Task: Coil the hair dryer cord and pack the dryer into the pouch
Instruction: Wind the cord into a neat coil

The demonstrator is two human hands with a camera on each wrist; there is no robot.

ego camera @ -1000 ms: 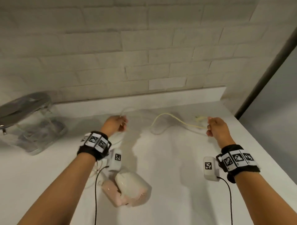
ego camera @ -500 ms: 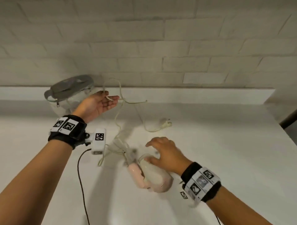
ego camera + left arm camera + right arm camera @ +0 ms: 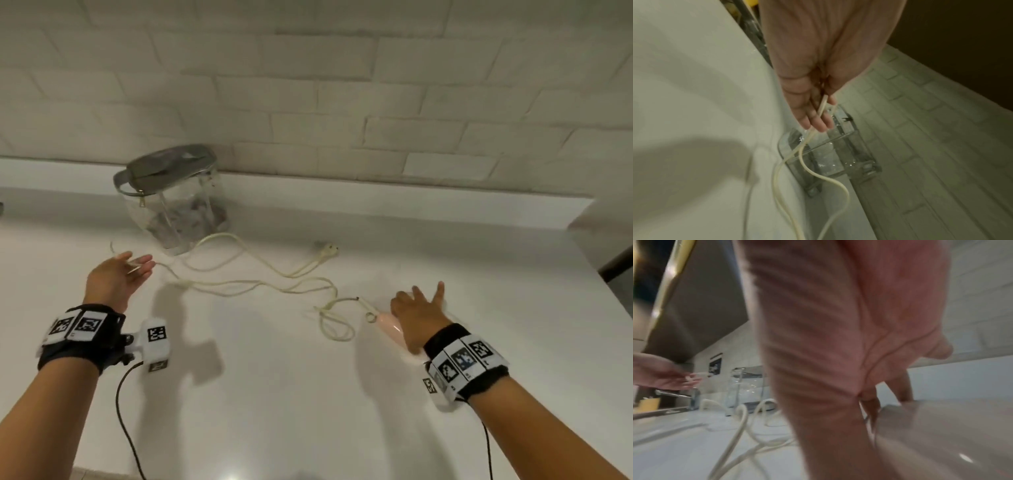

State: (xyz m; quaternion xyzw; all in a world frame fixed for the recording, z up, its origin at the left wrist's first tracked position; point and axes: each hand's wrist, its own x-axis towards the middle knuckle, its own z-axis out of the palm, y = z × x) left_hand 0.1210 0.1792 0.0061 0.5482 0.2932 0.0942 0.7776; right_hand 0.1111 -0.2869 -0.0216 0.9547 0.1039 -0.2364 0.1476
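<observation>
Under my right hand [image 3: 419, 315], fingers spread flat and pressing, the dryer [image 3: 390, 327] lies on the table [image 3: 274, 394], its handle pointing left and away. From it the cord [image 3: 239, 284] snakes leftward to my left hand [image 3: 116, 279], palm up, fingers straight, with a strand draped across them. That hand is nearer the pouch [image 3: 174, 209], so I would gather coils there.

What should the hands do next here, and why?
Probably loop another stretch of cord into the left hand: it carries only a short bend, most cord sprawls loose over the counter to the plug, and the right hand pins the dryer.
</observation>
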